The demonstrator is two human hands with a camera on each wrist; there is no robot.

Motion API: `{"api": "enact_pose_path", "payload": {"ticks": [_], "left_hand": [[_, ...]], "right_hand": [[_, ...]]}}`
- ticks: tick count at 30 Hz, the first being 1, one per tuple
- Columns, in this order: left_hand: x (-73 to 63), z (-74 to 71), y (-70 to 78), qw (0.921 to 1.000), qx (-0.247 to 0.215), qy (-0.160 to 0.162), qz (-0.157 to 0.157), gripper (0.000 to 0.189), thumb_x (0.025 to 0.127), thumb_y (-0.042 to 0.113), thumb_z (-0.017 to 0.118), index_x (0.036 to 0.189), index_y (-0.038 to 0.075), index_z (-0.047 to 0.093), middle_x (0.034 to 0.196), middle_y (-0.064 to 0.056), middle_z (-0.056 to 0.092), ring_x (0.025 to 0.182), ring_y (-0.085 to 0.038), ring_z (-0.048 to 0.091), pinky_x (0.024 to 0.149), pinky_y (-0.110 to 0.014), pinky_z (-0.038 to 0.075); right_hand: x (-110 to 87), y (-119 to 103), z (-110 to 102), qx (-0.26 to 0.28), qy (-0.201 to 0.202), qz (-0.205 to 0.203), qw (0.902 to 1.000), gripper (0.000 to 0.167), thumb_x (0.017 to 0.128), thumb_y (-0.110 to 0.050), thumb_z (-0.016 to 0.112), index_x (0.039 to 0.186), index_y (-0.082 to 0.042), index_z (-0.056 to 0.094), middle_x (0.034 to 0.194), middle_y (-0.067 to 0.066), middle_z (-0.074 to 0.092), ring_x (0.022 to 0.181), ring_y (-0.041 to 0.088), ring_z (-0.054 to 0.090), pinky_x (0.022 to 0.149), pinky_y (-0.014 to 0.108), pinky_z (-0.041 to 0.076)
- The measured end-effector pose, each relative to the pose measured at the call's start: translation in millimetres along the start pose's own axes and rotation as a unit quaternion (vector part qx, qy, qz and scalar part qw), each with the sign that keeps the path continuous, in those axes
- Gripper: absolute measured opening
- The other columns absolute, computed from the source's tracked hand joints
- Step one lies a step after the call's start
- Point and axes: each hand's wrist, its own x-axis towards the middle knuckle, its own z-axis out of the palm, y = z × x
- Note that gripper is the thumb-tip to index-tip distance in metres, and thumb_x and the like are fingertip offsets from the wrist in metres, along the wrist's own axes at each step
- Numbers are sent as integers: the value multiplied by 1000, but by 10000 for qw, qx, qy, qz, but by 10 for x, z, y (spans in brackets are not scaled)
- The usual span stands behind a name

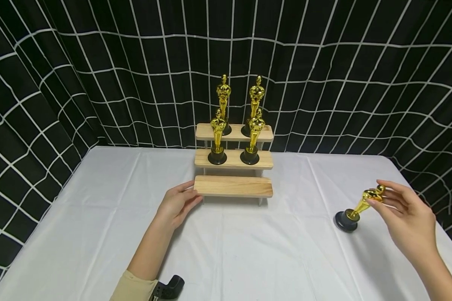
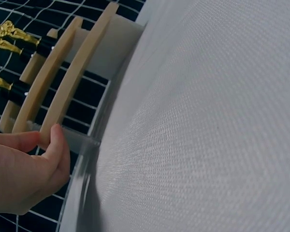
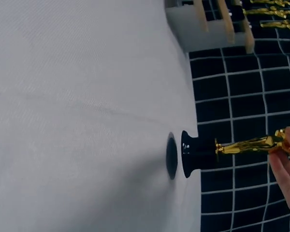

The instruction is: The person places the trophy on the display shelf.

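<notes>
My right hand (image 1: 412, 219) pinches a gold trophy statuette (image 1: 360, 206) by its upper body, at the right of the head view. The statuette tilts there; in the right wrist view its black base (image 3: 191, 153) hangs just off the cloth, above a dark round shadow. At the left end of a three-tier wooden display stand, my left hand (image 1: 176, 205) grips the lowest shelf (image 1: 233, 186) between thumb and fingers. Two matching statuettes stand on the middle shelf (image 1: 233, 159), and two more on the top shelf (image 1: 203, 131), their bases partly hidden.
A white cloth (image 1: 248, 251) covers the table under the stand and both hands. Behind and at the sides hangs black fabric with a white grid (image 1: 154, 83). A black device (image 1: 171, 287) is strapped at my left wrist, by a beige sleeve (image 1: 133, 286).
</notes>
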Motion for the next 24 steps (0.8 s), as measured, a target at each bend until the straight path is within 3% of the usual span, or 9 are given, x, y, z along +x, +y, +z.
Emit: {"api": "enact_pose_path", "payload": {"ticks": [16,24], "left_hand": [[-14,-10,20,10000,-45,-9,21,50,106,-11,47,156,-12,40,148,-33,47,117,-25,61,100,-22,62],[2,4,13,10000,-25,-17,26,50,106,-11,47,155,-11,41,148,-32,48,116,-24,62,98,-21,62]], "right_hand": [[133,-226,144,514,-235,-357,9978,55,83,24,75,130,-2,69,105,-31,67,97,-14,64,82,0,55],[201,-422,244,311,-371,-507,9975,52,84,20,78,133,8,64,107,-32,63,98,-15,62,82,-1,54]]}}
